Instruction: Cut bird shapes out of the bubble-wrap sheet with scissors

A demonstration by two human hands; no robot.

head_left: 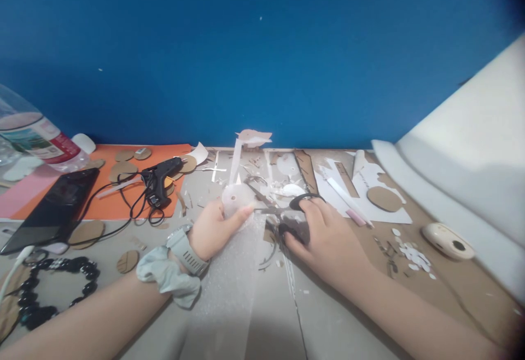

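Head view, and here are both hands at the middle of the frame, meeting over the counter (336, 327). The left hand (219, 223) has a pale piece (234, 200) with a small round hole pinched under its thumb; the right hand (315, 231) has its fingers through the black handles of the scissors (274, 210). And look at that line-up! The piece lies directly left of the scissors, one blade running almost level across the frame, its tip right by the left thumb, the other angled to the upper left. The blades look spread. The left hand is nearer the piece, and a clear, bubbly sheet (229, 294) stretches from below it to the bottom of the frame, its long axis nearly upright.

Crowding in behind, a white strip (235, 163) rises to a pink bird shape (252, 137). Off to the left, a glue gun (162, 179) trails its cable near a phone (55, 207); to the right, a cardboard disc (384, 199) and white scraps (415, 256), well apart from the blades.
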